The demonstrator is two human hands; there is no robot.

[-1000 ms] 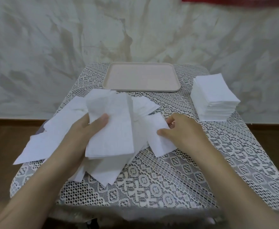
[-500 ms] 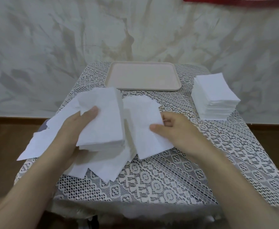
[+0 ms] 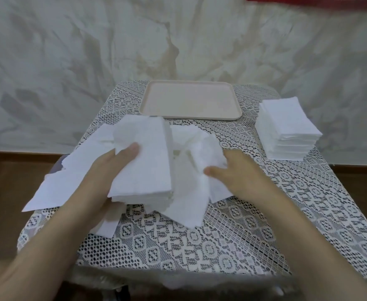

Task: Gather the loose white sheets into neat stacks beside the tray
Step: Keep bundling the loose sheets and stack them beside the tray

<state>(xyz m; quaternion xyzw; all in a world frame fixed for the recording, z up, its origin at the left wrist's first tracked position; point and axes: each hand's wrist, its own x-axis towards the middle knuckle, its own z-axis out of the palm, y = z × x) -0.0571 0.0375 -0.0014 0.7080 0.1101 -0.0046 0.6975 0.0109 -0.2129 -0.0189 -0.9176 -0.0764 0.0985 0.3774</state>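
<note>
Left hand fast around sheet bundle (thumb on top); right hand, pinch on loose sheet.

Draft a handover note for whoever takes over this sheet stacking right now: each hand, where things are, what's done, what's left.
The left hand grips a squared bundle of sheets, thumb on top.
The right hand holds one loose sheet by its edge, beside the bundle.
The tray sits bare at the back of the table; a finished stack stands to its right.
Done: that stack, and the bundle partly gathered.
Left: add the held sheet, gather the scattered sheets on the left and under the bundle, then set the bundle beside the tray.
</note>
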